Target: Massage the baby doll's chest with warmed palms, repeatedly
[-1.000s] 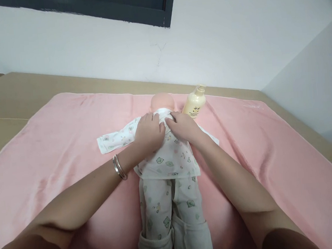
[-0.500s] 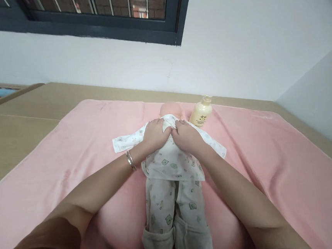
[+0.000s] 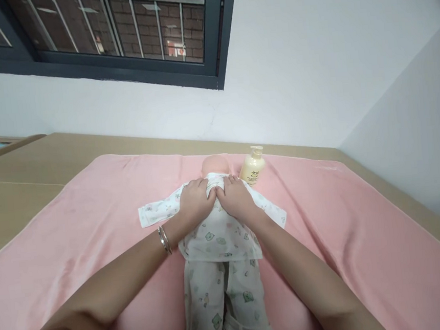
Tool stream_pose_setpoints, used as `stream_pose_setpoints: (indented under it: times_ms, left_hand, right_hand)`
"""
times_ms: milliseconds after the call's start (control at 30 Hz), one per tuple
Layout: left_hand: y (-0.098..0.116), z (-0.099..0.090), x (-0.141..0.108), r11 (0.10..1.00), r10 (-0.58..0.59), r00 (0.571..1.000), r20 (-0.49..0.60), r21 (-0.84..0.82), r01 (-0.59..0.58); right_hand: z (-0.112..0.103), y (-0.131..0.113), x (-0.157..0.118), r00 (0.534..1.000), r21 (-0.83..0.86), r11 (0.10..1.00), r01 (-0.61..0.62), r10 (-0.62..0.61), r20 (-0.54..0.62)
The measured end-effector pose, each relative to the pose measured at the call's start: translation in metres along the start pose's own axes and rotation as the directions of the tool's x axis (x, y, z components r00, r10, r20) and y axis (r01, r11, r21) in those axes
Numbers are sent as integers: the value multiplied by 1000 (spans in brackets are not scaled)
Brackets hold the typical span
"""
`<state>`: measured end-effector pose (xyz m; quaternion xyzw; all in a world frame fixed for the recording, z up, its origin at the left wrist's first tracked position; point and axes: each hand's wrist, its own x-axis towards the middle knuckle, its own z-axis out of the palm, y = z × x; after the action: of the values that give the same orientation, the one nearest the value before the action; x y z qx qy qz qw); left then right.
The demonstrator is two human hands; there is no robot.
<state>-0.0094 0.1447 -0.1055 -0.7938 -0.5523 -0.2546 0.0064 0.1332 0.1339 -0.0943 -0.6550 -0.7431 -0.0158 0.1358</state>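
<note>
A baby doll with a smooth, hairless head (image 3: 215,164) lies stretched out on a pink blanket (image 3: 105,221), its head away from me. It wears a white long-sleeved top (image 3: 221,242) and matching trousers (image 3: 206,294), both printed with small green figures. My left hand (image 3: 195,200) rests flat on the upper left of the top, fingers extended. On the upper right, my right hand (image 3: 238,198) lies in the same way. My two thumbs meet or nearly meet at the middle. The doll's face is not visible, and its feet are out of frame.
A pale yellow pump bottle (image 3: 251,168) stands on the blanket just right of the doll's head. The blanket covers a wooden surface (image 3: 84,151) that runs up to a white wall (image 3: 281,77). Above it is a dark-framed window (image 3: 130,67) with bars.
My view has tilted up and turned slightly right, so everything sits lower and further left. Both hands stay on the doll's top in nearly the same place.
</note>
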Motion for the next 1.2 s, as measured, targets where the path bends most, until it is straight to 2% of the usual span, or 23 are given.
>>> stream_pose_setpoints:
  times_ms: [300, 400, 500, 567, 667, 733, 800, 833, 867, 933, 1000, 1067, 1133, 1200]
  left_hand:
    - [0, 2, -3, 999, -6, 998, -59, 37, 8]
    - [1, 1, -3, 998, 9, 997, -75, 69, -3]
    - [2, 0, -4, 997, 16, 996, -92, 80, -9]
    - [3, 1, -5, 997, 20, 995, -98, 75, -13]
    - [4, 2, -5, 999, 27, 995, -95, 40, -23]
    - [2, 0, -2, 999, 15, 996, -86, -32, -17]
    - [-2, -8, 5, 980, -44, 996, -77, -197, 28]
    - [-5, -15, 9, 950, -91, 993, -79, -307, 63]
    - [-8, -23, 13, 899, -155, 984, -91, -425, 102]
    - [-17, -43, 22, 788, -279, 947, -160, -602, 130]
    - [-25, -61, 29, 729, -365, 901, -233, -674, 121]
    - [-30, -74, 32, 714, -397, 875, -278, -693, 104]
    - [-33, -81, 32, 713, -395, 869, -300, -696, 84]
    - [-32, -82, 30, 715, -384, 870, -308, -696, 69]
  right_hand:
    - [-12, -9, -12, 1000, -135, 991, 15, -16, -4]
    - [-24, -10, -17, 999, -141, 990, 7, 0, 45]
    - [-41, -9, -18, 988, -79, 996, -50, 61, 142]
    - [-50, -8, -17, 983, -53, 994, -93, 100, 152]
    - [-51, -6, -13, 996, 26, 995, -93, 93, 4]
    - [-42, -6, -10, 989, 116, 993, -6, 23, -145]
    - [-29, -6, -9, 965, 179, 980, 88, -39, -259]
    - [-23, -7, -9, 960, 193, 974, 118, -62, -274]
    - [-18, -8, -9, 964, 195, 970, 142, -90, -252]
    - [-11, -10, -11, 978, 178, 967, 182, -159, -135]
    - [-11, -13, -13, 976, 149, 965, 216, -209, -65]
    - [-14, -16, -14, 967, 114, 968, 225, -208, -144]
    - [-17, -19, -16, 951, 87, 972, 216, -190, -242]
    - [-17, -21, -17, 961, 73, 977, 203, -184, -204]
